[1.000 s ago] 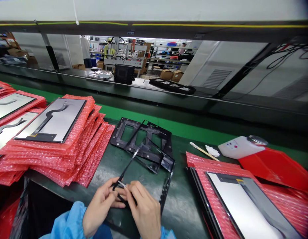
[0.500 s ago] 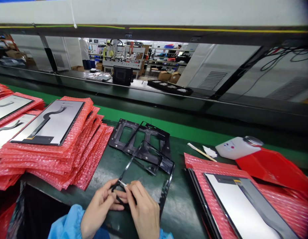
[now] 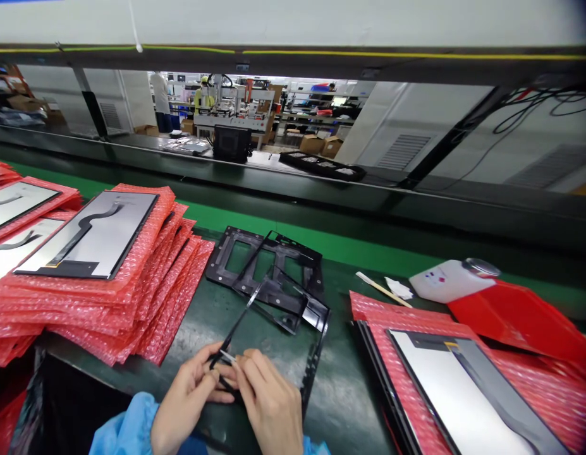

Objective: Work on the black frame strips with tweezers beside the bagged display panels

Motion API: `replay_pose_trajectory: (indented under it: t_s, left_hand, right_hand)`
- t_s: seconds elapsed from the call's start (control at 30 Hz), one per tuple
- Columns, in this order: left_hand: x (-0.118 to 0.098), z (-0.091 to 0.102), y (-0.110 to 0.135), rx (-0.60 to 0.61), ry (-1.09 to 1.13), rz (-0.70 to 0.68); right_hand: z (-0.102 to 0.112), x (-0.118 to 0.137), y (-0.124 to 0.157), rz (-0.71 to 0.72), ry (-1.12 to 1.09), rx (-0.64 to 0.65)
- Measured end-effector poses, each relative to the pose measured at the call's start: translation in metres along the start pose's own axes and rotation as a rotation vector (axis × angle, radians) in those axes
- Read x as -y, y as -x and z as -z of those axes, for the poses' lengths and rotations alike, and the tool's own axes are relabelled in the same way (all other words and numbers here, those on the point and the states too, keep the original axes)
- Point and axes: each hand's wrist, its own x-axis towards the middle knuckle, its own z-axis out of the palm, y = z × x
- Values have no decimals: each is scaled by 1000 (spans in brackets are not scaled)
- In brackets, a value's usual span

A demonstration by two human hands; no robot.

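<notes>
My left hand (image 3: pixel 188 392) is closed on the near left corner of a thin black frame (image 3: pixel 312 366), fingers and thumb pinching its edge. My right hand (image 3: pixel 271 401) is closed beside it, pinching a slim whitish piece (image 3: pixel 227 356) against that corner; its exact kind is too small to make out. The frame tilts up from the bench, and its far side crosses a black plate with rectangular cutouts (image 3: pixel 217 268). More thin black framing lies over this plate. The fingers hide part of the frame's near edge.
On the left, display panels (image 3: pixel 91 230) rest on piled red bubble bags (image 3: pixel 179 297). Another panel (image 3: pixel 454 385) lies on red bubble wrap at right. Behind it are a white bottle (image 3: pixel 444 281), a red bag (image 3: pixel 520 322) and a cotton swab (image 3: pixel 382 289). A ledge (image 3: pixel 293 189) runs across the back.
Both hands stay at the frame's corner, with only slight finger shifts. The whitish piece has moved slightly left and down. The objects on the bench stay put.
</notes>
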Motion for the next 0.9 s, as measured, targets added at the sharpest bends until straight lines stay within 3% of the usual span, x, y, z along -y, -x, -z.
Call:
replay_pose_trajectory:
  t_s: [0.13,0.37,0.9]
  left_hand:
    - [-1,-1,0,-9,-2,5]
    - [-4,-2,0,3,21,4]
    - [0,0,-2,14,27,-9]
  right_hand:
    - [2,2,0,-4,-16,19]
    - [3,1,-2,-74,-33,-97]
    - [3,1,-4,-37,-14,-7]
